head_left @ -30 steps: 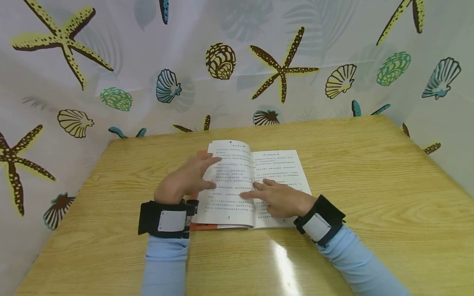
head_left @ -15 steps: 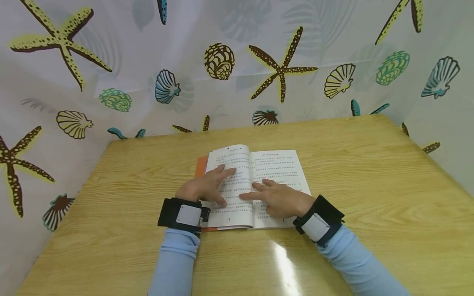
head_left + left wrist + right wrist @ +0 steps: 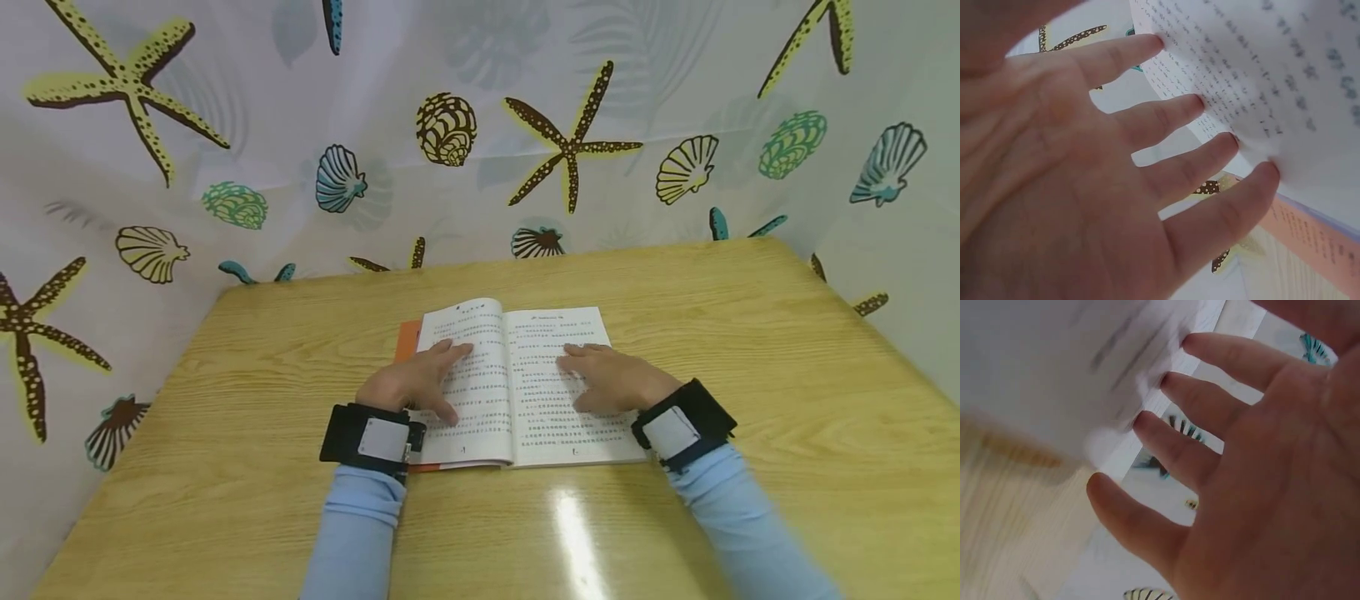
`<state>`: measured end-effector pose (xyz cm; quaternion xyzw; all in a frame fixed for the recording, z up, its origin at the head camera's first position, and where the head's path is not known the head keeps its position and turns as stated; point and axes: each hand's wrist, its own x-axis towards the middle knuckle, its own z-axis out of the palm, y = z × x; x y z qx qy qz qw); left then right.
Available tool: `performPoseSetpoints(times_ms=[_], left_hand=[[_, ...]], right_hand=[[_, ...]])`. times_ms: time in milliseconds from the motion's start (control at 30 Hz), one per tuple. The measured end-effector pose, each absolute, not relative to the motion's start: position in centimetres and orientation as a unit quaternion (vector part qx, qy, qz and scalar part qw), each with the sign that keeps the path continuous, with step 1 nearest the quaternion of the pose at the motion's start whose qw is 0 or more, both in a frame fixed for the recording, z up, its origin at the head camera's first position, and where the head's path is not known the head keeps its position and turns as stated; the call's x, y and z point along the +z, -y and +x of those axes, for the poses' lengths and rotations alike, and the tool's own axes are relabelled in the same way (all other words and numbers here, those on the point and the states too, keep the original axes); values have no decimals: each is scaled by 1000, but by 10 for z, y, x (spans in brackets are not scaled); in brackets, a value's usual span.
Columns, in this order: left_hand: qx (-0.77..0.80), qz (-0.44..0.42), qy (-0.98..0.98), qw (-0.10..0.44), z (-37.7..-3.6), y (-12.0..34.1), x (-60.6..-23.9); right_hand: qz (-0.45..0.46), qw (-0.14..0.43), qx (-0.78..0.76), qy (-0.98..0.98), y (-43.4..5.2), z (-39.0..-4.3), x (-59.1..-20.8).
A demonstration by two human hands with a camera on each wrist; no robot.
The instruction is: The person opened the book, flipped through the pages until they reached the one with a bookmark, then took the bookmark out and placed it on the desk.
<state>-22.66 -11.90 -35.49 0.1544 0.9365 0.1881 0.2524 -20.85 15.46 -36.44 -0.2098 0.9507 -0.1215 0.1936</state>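
An open book (image 3: 517, 367) with printed text and an orange cover lies in the middle of the wooden table (image 3: 750, 350). My left hand (image 3: 420, 379) lies flat on the left page, fingers straight and spread. In the left wrist view the fingertips (image 3: 1235, 140) touch the page (image 3: 1285, 81). My right hand (image 3: 611, 379) rests flat on the right page with fingers straight. In the right wrist view its fingertips (image 3: 1147, 422) touch the white page (image 3: 1054, 369), which is blurred.
A white curtain (image 3: 487, 125) printed with starfish and shells surrounds the table on the far, left and right sides. A bright glare spot (image 3: 573, 521) lies on the table near the front edge. Both arms wear light blue sleeves and black wrist bands.
My left hand moved right onto the left page and settled flat. My right hand slid from the book's gutter to the right page and now lies flat there.
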Motion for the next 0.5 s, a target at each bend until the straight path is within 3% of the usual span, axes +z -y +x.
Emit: performPoseSetpoints(times_ms=[233,500], left_hand=[[181,151,-938,254,-227,119,-355],[186,146,-937,256,-226,118,-354]], right_hand=[[-168,197,-165,-952,-187,-216,-362],[-174,194,-165,-951,-191,-217,-363]])
